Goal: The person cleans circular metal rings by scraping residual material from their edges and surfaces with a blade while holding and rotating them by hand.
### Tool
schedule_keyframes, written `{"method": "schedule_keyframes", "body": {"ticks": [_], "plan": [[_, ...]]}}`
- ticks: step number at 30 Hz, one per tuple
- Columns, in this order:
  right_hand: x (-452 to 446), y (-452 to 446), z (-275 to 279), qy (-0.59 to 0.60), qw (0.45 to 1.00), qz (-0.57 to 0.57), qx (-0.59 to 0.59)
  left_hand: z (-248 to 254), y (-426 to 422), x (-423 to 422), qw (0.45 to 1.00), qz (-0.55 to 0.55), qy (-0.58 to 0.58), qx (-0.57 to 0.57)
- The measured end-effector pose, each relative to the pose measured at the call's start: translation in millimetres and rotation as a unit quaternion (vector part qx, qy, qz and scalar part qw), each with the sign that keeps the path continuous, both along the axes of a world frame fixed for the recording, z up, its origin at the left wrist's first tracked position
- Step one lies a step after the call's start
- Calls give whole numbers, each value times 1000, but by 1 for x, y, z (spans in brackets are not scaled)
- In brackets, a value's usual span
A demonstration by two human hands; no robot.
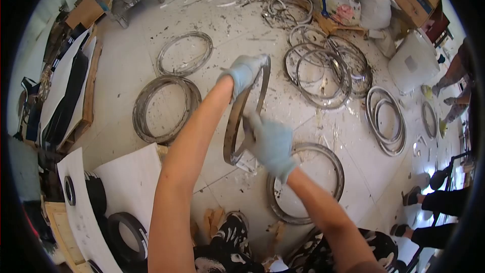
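Note:
My left hand [244, 73], in a pale blue-grey glove, is closed around the far end of a metal ring [233, 130]. The ring is raised and tilted edge-on, so it looks like a narrow loop. My right hand [273, 146], gloved alike, is closed at the ring's right side and somewhat blurred. What its fingers hold, if anything, is hidden. Just below and right of this hand, another metal ring [339, 164] lies flat on the floor.
Flat on the floor [222, 91] lie stacked rings [139, 116], a single ring [161, 60] and overlapping rings [348, 78]. Scraps are scattered about. White boards [126, 172] stand at the left, a white bucket [411, 63] at the right. Other people's feet [411, 196] show at the right edge.

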State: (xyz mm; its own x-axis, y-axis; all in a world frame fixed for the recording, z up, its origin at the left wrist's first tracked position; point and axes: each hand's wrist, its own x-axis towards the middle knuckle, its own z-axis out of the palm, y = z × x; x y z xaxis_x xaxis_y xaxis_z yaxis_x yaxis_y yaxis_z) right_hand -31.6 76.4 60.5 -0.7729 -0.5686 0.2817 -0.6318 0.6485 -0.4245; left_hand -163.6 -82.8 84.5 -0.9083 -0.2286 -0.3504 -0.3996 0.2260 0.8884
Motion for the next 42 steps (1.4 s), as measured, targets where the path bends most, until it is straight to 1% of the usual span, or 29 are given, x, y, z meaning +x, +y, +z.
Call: {"method": "schedule_keyframes", "body": {"ticks": [2, 3, 5, 7, 9, 11, 13, 15, 16, 17, 19, 20, 22, 25, 26, 27, 29, 30, 31, 32, 33, 34, 35, 37, 38, 39, 40, 41, 42], "plan": [[8, 1, 2, -16, 999, 32, 38, -5, -3, -5, 998, 20, 45, -46], [-1, -3, 2, -18, 999, 28, 36, -8, -6, -12, 998, 16, 43, -47], [-19, -9, 13, 7, 998, -40, -56, 1, -1, -2, 998, -2, -19, 58], [-18, -4, 9, 24, 998, -35, -56, 9, -1, 1, 999, 13, -20, 36], [1, 7, -4, 15, 998, 37, -38, 0, -5, -2, 1000, -2, 8, 18], [-17, -6, 9, 11, 999, 4, -46, 5, -5, -4, 1000, -11, -1, 20], [-9, -3, 4, -4, 999, -21, -43, -2, 1, 5, 999, -12, -20, 32], [6, 3, -9, 16, 1000, 13, 5, 7, 1, 2, 1000, -3, -10, 22], [11, 3, -13, -15, 998, 32, 48, 13, 3, 5, 999, -2, 5, 32], [1, -2, -4, -16, 998, 30, 46, 11, 1, -1, 1000, -4, 4, 30], [-19, -7, 12, -19, 1000, -21, 1, -1, 0, -4, 999, -15, -15, 32], [-8, -2, 5, -24, 999, -21, 4, -6, 2, -2, 999, -16, -20, 35], [8, 5, -2, 27, 998, 32, 37, -1, 2, -7, 999, -7, 34, -15], [-9, 1, 5, -2, 1000, -10, 12, -7, 0, -11, 999, -6, 50, 19], [-25, -2, 8, 9, 999, -22, -36, -14, 2, -7, 999, -4, 40, 23], [-16, 1, 2, 5, 999, -22, -35, -14, 2, -8, 1000, -11, 17, 11], [9, 8, -23, -16, 988, 78, 134, 1, -4, -14, 1000, -12, 12, -8], [26, 12, -42, -70, 979, 126, 144, 5, -5, -12, 999, -23, 8, 46], [25, 14, -49, -69, 981, 119, 140, 10, -4, -11, 994, -39, 4, 98], [18, 20, -55, -115, 982, 84, 120, 19, -3, 0, 987, -52, 9, 149], [12, 28, -60, -164, 979, 57, 104, 22, -4, 15, 987, -47, 11, 150], [1, 37, -53, -145, 989, 16, 14, 19, -1, 36, 991, -15, 46, 126], [-4, 47, -46, -155, 988, 15, 14, 14, 5, 58, 992, 9, 79, 97], [-22, 59, -34, -222, 968, -92, -71, -12, 15, 109, 986, 36, 165, 3], [-25, 60, -41, -224, 967, -95, -78, -35, 22, 136, 985, 55, 164, 17], [-29, 61, -52, -270, 950, -103, -115, -51, 26, 155, 983, 76, 163, 33], [-30, 58, -52, -316, 931, -110, -149, -52, 30, 161, 984, 75, 162, 30], [-28, 55, -49, -317, 930, -109, -151, -52, 32, 166, 984, 74, 163, 10], [-25, 50, -44, -299, 931, -104, -182, -50, 32, 169, 983, 73, 165, -11]]}}
